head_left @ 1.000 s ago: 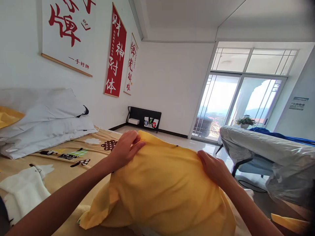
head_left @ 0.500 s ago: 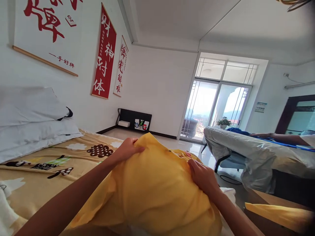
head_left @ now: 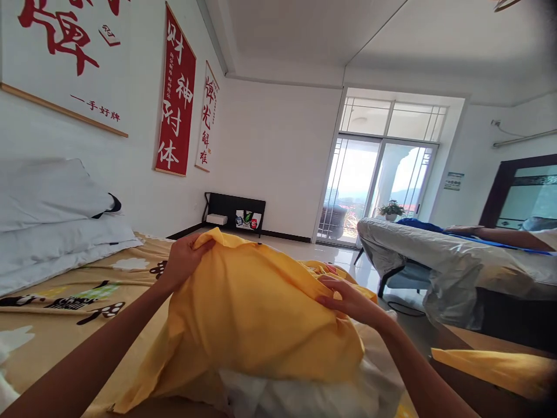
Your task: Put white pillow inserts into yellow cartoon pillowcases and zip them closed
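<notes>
The yellow cloth (head_left: 261, 313) is in front of me at the edge of the bed (head_left: 126, 342), raised and creased over something soft and white (head_left: 300, 397) that shows along its lower edge, too blurred to make out.

To my mind, the white stuff could bunch up or work out from beneath, since the cloth hangs slack and leaves it bare on my side. A sharp tug might also pull the edge from my right fingers, which seem to have little to hold.

My hands are well apart. The left hand (head_left: 185, 261) is closed firmly on the cloth's upper left corner; the right hand (head_left: 346, 299) pinches its far edge between thumb and fingers, more loosely.

White pillows (head_left: 56, 194) are stacked to the left; to the right, another person's arm (head_left: 513, 237) rests on a plastic-covered surface (head_left: 435, 249).
</notes>
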A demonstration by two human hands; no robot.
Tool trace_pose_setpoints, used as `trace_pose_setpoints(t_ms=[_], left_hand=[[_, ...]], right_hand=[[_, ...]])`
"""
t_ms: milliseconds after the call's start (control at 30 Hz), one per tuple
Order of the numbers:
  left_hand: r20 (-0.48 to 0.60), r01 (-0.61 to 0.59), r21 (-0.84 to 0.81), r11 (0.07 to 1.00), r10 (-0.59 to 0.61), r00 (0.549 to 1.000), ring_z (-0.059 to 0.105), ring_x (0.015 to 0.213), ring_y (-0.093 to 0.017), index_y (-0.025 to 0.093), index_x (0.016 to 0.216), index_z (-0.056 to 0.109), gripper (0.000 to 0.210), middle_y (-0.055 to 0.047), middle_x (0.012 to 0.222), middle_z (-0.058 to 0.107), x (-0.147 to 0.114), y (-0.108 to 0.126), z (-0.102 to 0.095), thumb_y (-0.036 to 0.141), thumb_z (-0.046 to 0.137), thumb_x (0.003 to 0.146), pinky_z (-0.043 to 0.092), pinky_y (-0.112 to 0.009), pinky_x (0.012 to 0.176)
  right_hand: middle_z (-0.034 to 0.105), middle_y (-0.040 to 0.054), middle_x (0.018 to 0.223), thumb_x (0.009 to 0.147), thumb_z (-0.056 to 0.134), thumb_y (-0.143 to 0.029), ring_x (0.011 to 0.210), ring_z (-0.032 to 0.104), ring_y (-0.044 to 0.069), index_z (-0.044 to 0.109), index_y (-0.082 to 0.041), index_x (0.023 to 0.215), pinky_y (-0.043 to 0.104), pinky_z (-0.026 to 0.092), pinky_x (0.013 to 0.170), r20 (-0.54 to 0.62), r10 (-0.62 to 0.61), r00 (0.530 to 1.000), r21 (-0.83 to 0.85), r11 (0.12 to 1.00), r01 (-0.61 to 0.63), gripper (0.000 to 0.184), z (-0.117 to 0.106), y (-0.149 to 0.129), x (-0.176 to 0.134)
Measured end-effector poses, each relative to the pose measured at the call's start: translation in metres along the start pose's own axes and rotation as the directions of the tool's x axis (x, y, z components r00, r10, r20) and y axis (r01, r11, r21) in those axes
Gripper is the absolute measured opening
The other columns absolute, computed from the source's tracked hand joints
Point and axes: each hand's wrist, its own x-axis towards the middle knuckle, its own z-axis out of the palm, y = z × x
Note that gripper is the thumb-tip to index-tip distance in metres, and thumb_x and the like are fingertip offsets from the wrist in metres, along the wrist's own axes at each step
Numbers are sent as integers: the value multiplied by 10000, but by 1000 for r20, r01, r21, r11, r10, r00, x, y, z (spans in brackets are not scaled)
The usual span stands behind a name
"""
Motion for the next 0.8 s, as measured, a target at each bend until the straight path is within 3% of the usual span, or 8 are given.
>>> trace_pose_setpoints(t_ms=[100,267,400,567,600,667,733,800], left_hand=[[-84,-70,171,983,85,993,430,601,-124,169,659,537,371,38,587,475,0,-15,-1,513,502,794,308,-219,550],[-82,-58,242,969,80,993,472,630,-132,172,712,514,382,19,648,536,11,-19,-4,513,390,833,339,-223,574],[-230,-98,353,930,188,955,442,644,-94,138,750,559,412,39,638,501,27,35,-45,500,389,849,303,-172,575],[-405,23,301,953,106,908,456,645,-69,91,953,657,521,46,715,543,44,96,-101,549,446,827,375,-178,651],[-430,54,340,939,104,897,461,643,-73,96,952,664,503,45,704,539,51,96,-105,534,447,836,391,-197,670],[-384,92,478,873,113,917,501,683,-108,105,934,671,460,25,721,561,69,78,-102,489,428,866,418,-236,711],[-227,102,613,784,50,973,563,793,-184,107,970,667,453,-37,821,626,83,39,-85,456,387,903,441,-286,754],[-155,168,673,720,-84,984,596,925,-287,91,1115,633,488,-145,972,661,80,-13,-60,433,334,935,456,-376,797]], right_hand=[[671,15,782,865,489,-484,733,592,174,650,-217,774,271,462,644,83,1,997,-78,997,5,324,17,10,1],[621,13,661,887,414,-300,605,521,150,588,-204,718,249,335,567,-62,93,994,-242,964,-105,261,48,17,12],[588,46,660,920,341,-250,598,455,151,571,-181,712,285,249,607,-360,-3,933,-463,869,-176,317,-10,0,35],[544,14,569,970,359,-372,553,406,136,589,-183,646,300,211,609,-554,-468,688,-794,545,-269,441,-83,-35,67],[549,16,568,970,364,-422,558,414,137,599,-181,642,299,218,616,-560,-463,687,-792,544,-279,471,-85,-40,76],[603,48,627,960,366,-502,628,480,162,641,-171,675,309,265,673,-540,-326,776,-753,599,-272,516,-75,-45,98],[672,124,799,968,357,-479,811,562,228,694,-139,806,362,312,797,-433,-94,897,-680,688,-256,505,-47,-46,114],[682,187,982,965,390,-409,971,580,281,701,-104,981,423,330,891,-279,91,956,-607,754,-249,436,-6,-46,112]])
